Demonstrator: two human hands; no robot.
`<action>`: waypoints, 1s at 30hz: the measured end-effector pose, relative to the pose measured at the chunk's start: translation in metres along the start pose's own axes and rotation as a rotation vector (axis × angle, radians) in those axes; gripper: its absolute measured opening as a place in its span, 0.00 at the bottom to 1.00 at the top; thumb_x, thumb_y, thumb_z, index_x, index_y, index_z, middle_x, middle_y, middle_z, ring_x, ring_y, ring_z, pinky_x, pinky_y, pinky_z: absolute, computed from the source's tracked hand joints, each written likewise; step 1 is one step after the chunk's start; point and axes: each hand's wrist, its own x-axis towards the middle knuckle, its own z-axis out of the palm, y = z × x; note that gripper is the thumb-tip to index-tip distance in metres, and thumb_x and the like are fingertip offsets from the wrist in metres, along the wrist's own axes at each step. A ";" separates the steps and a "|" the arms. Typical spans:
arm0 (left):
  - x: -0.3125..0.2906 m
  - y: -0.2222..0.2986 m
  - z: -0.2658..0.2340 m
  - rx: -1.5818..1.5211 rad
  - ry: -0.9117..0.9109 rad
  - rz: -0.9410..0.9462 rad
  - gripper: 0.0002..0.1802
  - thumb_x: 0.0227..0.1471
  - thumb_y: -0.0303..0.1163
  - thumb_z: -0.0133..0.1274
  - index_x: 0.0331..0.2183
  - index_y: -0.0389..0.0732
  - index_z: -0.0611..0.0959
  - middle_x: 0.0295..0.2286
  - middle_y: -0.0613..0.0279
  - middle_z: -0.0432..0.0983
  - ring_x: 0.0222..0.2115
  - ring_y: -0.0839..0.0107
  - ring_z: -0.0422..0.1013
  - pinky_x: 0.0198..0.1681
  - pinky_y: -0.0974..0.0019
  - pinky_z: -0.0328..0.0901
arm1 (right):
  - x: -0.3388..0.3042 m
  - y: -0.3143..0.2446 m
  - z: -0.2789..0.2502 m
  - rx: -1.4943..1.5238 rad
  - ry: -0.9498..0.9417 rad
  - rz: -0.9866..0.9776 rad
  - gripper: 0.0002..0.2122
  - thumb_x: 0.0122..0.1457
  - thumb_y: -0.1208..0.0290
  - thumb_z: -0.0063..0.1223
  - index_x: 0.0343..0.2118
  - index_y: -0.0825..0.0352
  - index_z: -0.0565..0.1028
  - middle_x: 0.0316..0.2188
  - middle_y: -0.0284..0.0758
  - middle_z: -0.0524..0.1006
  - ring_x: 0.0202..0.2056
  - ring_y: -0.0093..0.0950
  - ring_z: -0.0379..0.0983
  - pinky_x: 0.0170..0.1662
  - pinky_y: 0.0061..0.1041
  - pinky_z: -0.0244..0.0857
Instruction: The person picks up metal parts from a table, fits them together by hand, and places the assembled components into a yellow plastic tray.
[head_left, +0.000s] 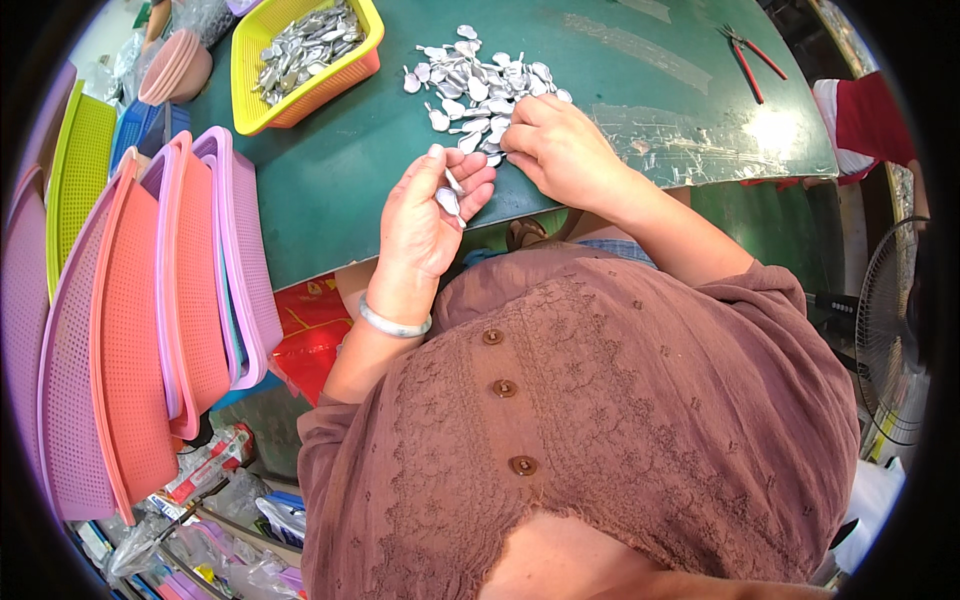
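Observation:
A loose pile of small, flat, silvery metal pieces, rounded with narrow stems, lies on the green table. My left hand is palm up beside the near side of the pile, its fingers curled around a few silvery pieces. At the pile's near right edge, my right hand reaches down with fingers bent and pressed together. Its fingertips touch the pieces, but whatever they pinch is hidden. More silvery pieces fill a yellow basket at the far left of the table.
Red-handled pliers lie at the far right of the table. Purple and coral plastic baskets stand stacked on the left. Another person's red sleeve shows past the right table edge, above a black fan.

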 end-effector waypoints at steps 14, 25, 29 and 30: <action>-0.001 0.006 -0.007 0.067 -0.005 0.022 0.10 0.52 0.32 0.44 0.35 0.37 0.72 0.21 0.64 0.68 0.19 0.75 0.64 0.19 0.75 0.59 | -0.002 0.001 -0.001 0.094 0.065 -0.040 0.03 0.45 0.76 0.48 0.22 0.68 0.69 0.24 0.37 0.69 0.30 0.37 0.66 0.33 0.32 0.61; -0.007 0.000 0.009 0.071 -0.037 -0.001 0.09 0.51 0.30 0.47 0.35 0.37 0.75 0.22 0.63 0.70 0.19 0.78 0.63 0.19 0.77 0.58 | -0.003 -0.008 -0.003 0.307 0.141 -0.164 0.08 0.42 0.83 0.51 0.25 0.69 0.65 0.24 0.37 0.69 0.29 0.36 0.67 0.30 0.29 0.62; -0.006 -0.003 0.007 0.107 -0.052 0.073 0.09 0.51 0.26 0.46 0.36 0.36 0.75 0.23 0.64 0.71 0.20 0.79 0.64 0.22 0.77 0.61 | -0.003 -0.011 -0.003 0.364 0.146 -0.165 0.09 0.41 0.84 0.51 0.26 0.69 0.66 0.26 0.37 0.68 0.30 0.35 0.67 0.32 0.28 0.62; -0.006 -0.004 0.007 0.124 -0.052 0.089 0.09 0.51 0.25 0.46 0.36 0.36 0.75 0.24 0.64 0.71 0.20 0.80 0.64 0.23 0.77 0.61 | -0.004 -0.010 -0.004 0.382 0.131 -0.142 0.09 0.41 0.84 0.51 0.27 0.69 0.66 0.26 0.37 0.69 0.30 0.35 0.67 0.33 0.28 0.62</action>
